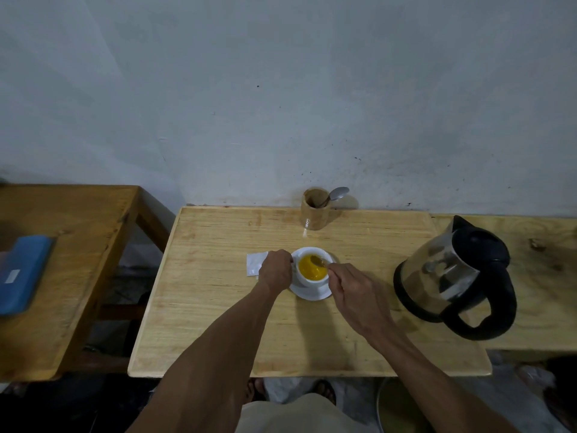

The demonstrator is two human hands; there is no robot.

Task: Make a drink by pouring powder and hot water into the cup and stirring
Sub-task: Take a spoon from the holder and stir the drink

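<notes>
Left hand point(275, 270) grips the white cup point(312, 266) mid-table; right hand point(352, 292) pinches a spoon point(318, 261) in yellow liquid. Ceramic likely fragile, hot; steady by its side.

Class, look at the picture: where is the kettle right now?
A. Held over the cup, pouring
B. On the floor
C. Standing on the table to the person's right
C: the kettle stands on the table, right of the cup, with neither hand on it.
</notes>
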